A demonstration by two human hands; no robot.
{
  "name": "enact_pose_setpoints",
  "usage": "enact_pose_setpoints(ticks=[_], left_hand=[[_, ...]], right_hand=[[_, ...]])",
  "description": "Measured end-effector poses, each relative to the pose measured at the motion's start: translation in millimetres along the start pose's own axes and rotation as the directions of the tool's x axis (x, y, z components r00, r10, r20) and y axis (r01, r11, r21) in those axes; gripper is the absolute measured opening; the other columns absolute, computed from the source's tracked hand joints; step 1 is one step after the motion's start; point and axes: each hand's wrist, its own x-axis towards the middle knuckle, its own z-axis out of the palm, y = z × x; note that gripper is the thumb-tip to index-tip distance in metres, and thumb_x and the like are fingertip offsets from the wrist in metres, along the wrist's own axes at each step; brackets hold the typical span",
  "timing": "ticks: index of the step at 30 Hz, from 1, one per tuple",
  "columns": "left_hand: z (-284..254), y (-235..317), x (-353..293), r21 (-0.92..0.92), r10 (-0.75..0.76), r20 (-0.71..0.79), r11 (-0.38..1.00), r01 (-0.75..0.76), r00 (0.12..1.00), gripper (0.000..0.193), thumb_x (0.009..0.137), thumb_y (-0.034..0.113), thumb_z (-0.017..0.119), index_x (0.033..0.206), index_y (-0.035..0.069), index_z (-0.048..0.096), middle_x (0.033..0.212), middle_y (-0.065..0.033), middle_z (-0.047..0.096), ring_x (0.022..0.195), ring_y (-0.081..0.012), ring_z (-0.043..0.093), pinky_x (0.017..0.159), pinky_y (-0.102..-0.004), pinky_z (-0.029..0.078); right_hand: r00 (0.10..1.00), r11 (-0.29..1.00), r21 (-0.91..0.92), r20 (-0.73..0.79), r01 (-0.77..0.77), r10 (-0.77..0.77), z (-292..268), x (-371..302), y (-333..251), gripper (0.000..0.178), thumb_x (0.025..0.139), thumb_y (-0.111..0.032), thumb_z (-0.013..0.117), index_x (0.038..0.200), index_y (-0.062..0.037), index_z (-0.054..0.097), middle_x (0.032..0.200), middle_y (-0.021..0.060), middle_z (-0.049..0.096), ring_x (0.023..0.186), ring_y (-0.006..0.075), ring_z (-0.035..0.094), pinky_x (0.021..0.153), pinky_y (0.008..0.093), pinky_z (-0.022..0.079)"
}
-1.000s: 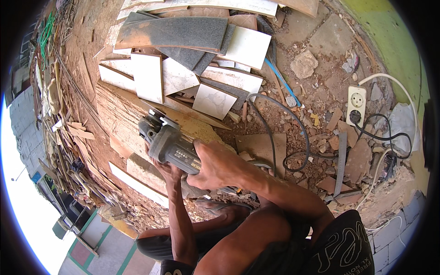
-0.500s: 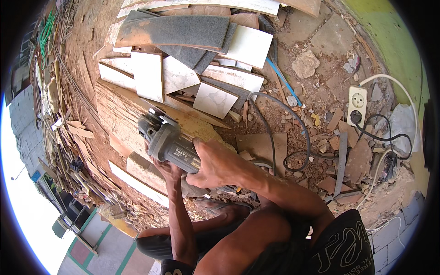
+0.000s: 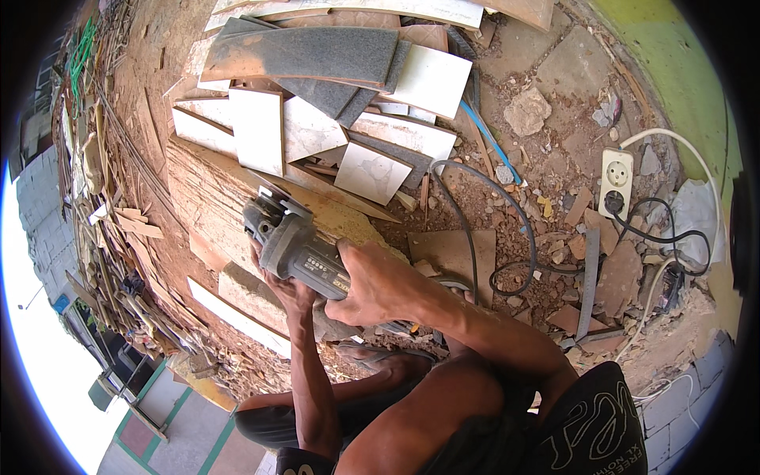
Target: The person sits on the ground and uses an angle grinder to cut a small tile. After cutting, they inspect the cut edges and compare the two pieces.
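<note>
Both hands are closed on a grey angle grinder (image 3: 297, 252). My right hand (image 3: 370, 283) wraps round its rear body. My left hand (image 3: 290, 291) grips it from below near the head, its fingers partly hidden by the tool. At the far end, the disc and guard (image 3: 279, 202) sit over a broad, dusty tan slab (image 3: 212, 207); whether the disc touches it I cannot tell. Just beyond the disc stand white tile pieces, among them an upright strip (image 3: 259, 131) and a marbled square (image 3: 373, 173).
Grey tile offcuts (image 3: 317, 54) are heaped at the back. To the right, a black cable (image 3: 532, 237) loops over rubble near a white power strip (image 3: 615, 184) and a metal ruler (image 3: 589, 281). Wood scraps (image 3: 119, 229) line the left. My bent knees are close below the tool.
The grinder has shifted very slightly to the right, with both hands keeping their grip. The tiles around it look the same.
</note>
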Motion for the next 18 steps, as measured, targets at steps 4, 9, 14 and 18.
enact_pose_setpoints(ticks=[4,9,14,18], left_hand=[[2,5,1,-0.026,-0.019,0.016,0.999,0.019,1.000,0.042,0.083,0.035,0.069,0.117,0.012,0.077,0.125,-0.0100,0.071,0.146,-0.0375,0.039,0.123,-0.0540,0.021],[1,-4,-3,-0.028,-0.053,-0.006,0.998,0.053,0.999,0.043,0.081,0.033,0.071,0.117,0.011,0.076,0.132,-0.0127,0.067,0.146,-0.0401,0.036,0.121,-0.0546,0.024],[1,-2,-3,-0.064,-0.080,0.019,0.995,0.081,0.997,0.043,0.081,0.032,0.071,0.118,0.010,0.076,0.134,-0.0141,0.065,0.146,-0.0409,0.035,0.120,-0.0550,0.026],[0,-7,-5,-0.094,-0.062,0.006,0.994,0.062,0.998,0.042,0.082,0.031,0.072,0.118,0.010,0.076,0.133,-0.0143,0.066,0.147,-0.0406,0.034,0.121,-0.0552,0.025]], right_hand=[[0.999,0.999,-0.011,0.035,-0.038,0.038,-3,1,-1,0.047,0.072,-0.024,0.075,0.085,0.0159,0.054,0.064,0.0304,0.062,0.057,0.0397,0.068,0.055,0.0455,0.056],[0.999,0.999,-0.009,0.024,-0.033,0.034,-1,0,-1,0.048,0.071,-0.025,0.075,0.087,0.0162,0.055,0.066,0.0314,0.063,0.059,0.0413,0.069,0.057,0.0463,0.056],[0.999,0.999,-0.010,0.019,-0.041,0.041,-1,0,0,0.047,0.071,-0.024,0.075,0.086,0.0158,0.055,0.066,0.0316,0.063,0.059,0.0421,0.068,0.058,0.0466,0.056],[0.992,0.997,-0.016,0.097,-0.078,0.079,-8,0,-6,0.052,0.072,-0.022,0.072,0.097,0.0215,0.058,0.073,0.0349,0.066,0.069,0.0461,0.072,0.065,0.0478,0.061]])
